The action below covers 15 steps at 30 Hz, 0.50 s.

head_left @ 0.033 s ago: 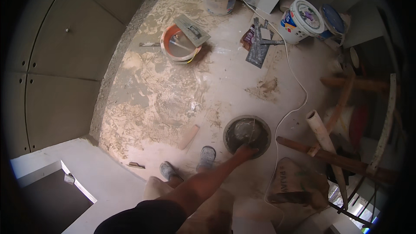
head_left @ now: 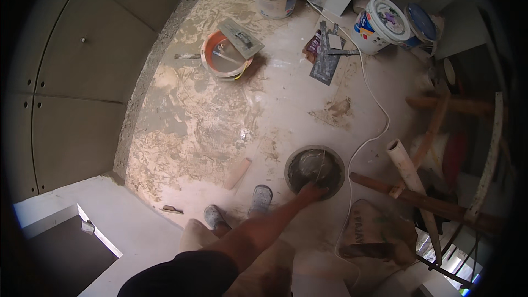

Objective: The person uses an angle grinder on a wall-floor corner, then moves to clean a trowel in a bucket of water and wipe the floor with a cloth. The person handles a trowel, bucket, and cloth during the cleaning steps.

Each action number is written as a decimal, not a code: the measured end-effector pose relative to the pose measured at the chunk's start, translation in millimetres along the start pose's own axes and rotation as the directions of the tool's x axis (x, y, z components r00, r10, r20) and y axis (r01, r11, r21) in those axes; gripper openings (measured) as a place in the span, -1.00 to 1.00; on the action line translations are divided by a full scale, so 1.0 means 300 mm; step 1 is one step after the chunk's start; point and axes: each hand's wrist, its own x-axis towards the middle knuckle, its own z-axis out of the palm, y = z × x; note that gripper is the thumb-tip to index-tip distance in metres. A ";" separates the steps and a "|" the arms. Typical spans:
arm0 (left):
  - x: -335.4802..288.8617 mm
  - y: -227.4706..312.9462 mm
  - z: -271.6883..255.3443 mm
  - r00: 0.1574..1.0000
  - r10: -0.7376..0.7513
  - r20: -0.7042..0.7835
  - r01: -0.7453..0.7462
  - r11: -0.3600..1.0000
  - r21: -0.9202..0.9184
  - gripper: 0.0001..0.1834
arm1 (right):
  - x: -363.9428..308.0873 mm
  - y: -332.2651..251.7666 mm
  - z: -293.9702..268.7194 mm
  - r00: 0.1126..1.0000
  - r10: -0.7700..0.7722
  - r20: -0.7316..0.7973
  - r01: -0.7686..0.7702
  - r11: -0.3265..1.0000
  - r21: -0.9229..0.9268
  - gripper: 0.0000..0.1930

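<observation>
Bowl (head_left: 288,166), dark and round, sat on floor (head_left: 286,110), ahead and right of my right shoe (head_left: 260,198), grey wet-looking mix (head_left: 309,165) inside. My left hand (head_left: 312,191) was at its near rim; view too dark there to tell whether fingers (head_left: 319,191) gripped rim or lay loose. Risk, I judged: too much weight on that one edge could tip bowl and slop mix onto floor. White cable (head_left: 388,122) ran just beside bowl; sliding bowl rightward could snag cable.
</observation>
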 end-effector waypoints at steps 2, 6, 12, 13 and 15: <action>0.109 -0.045 0.057 0.993 -0.111 0.036 0.112 0.993 -0.043 -0.47 | 0.008 0.004 -0.015 0.999 0.038 0.004 -0.039 0.998 0.046 -0.53; 0.177 -0.112 0.044 0.966 0.227 0.128 -0.237 0.969 0.075 -0.51 | 0.046 0.005 -0.029 0.996 0.092 0.016 -0.093 0.991 0.101 -0.51; 0.122 -0.061 -0.290 0.979 -0.159 0.126 0.133 0.971 0.196 -0.32 | 0.303 -0.109 -0.236 0.976 0.185 0.112 -0.182 0.982 -0.041 -0.64; 0.084 -0.056 -0.365 0.988 -0.137 0.078 0.114 0.964 0.240 -0.32 | 0.367 -0.120 -0.263 0.976 0.188 0.111 -0.176 0.978 -0.109 -0.65; 0.027 -0.110 -0.534 0.986 -0.168 -0.010 0.163 0.941 0.295 -0.36 | 0.464 -0.171 -0.366 0.974 0.198 0.109 -0.193 0.980 -0.050 -0.68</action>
